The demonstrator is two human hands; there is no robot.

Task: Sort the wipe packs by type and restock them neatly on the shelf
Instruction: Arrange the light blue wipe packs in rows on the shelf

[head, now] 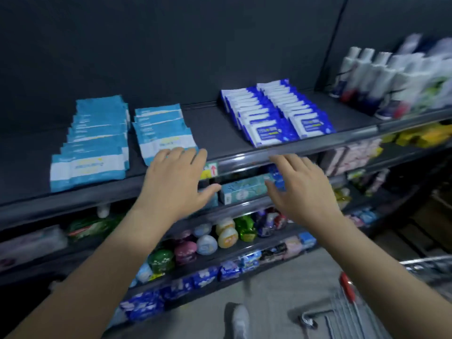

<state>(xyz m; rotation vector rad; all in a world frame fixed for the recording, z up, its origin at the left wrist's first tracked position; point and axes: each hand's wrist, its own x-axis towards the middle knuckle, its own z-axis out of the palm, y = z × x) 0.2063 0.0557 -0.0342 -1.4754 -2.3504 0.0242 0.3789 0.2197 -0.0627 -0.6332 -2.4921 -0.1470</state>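
**Shelf of dark grey metal (210,128) stocked in four rows; both hands empty**

Light-blue-and-white flat plastic wipe packs (95,143) lie overlapped in two rows at the left of the shelf; the left row is the longer, and the shorter one sits just beside it. Dark-blue-and-white flat plastic wipe packs (276,113) fill two touching rows further right; a bare stretch of shelf lies between the two kinds.

The left hand (173,177) is palm down with straight, slightly spread fingers; its fingertips lie at the front edge of the foremost pack in the shorter light-blue row; its thumb juts out below the shelf lip; it grips nothing. The right hand (300,189) hovers before the front rail, below the dark-blue rows; its fingers are spread and relaxed and it holds nothing; whether it touches the rail cannot be told.

White plastic bottles with coloured bases (367,79) stand blurred at the far right of the same shelf; a teal cardboard tissue box (244,189) sits one level down, between the hands; round pastel containers (208,243) line a lower level; a wire shopping trolley with a red handle (347,289) stands at lower right; a grey shoe (239,319) rests on the floor.
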